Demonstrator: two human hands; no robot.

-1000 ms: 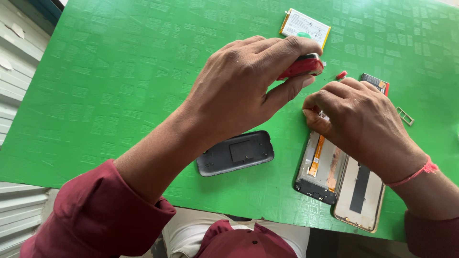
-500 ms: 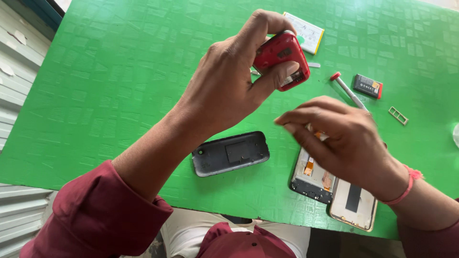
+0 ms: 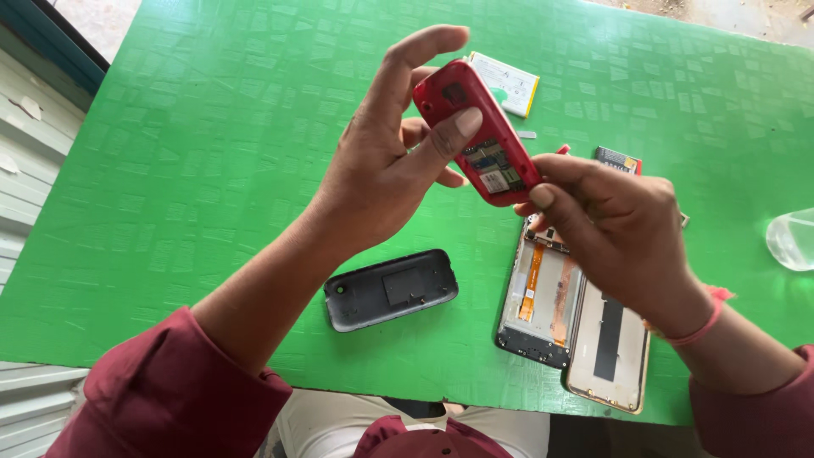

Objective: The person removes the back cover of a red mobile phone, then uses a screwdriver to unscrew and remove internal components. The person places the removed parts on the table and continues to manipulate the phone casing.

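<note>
From my remote seat this reads as a small phone-repair bench. I see a green textured table [image 3: 170, 170] strewn with mobile parts: a dark back cover [image 3: 390, 290] below the left hand [image 3: 381, 178], a stripped phone frame [image 3: 538, 297] and rear panel [image 3: 609, 348] under the right hand [image 3: 623, 233], a flat battery [image 3: 507, 82] beyond both. Pale corrugated siding [image 3: 25, 170] runs far left of the left hand.

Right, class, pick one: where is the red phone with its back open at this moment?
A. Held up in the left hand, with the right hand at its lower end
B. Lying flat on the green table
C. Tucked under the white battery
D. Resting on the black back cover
A: the left hand grips the red phone above the green table, and the right hand touches its lower end.
</note>
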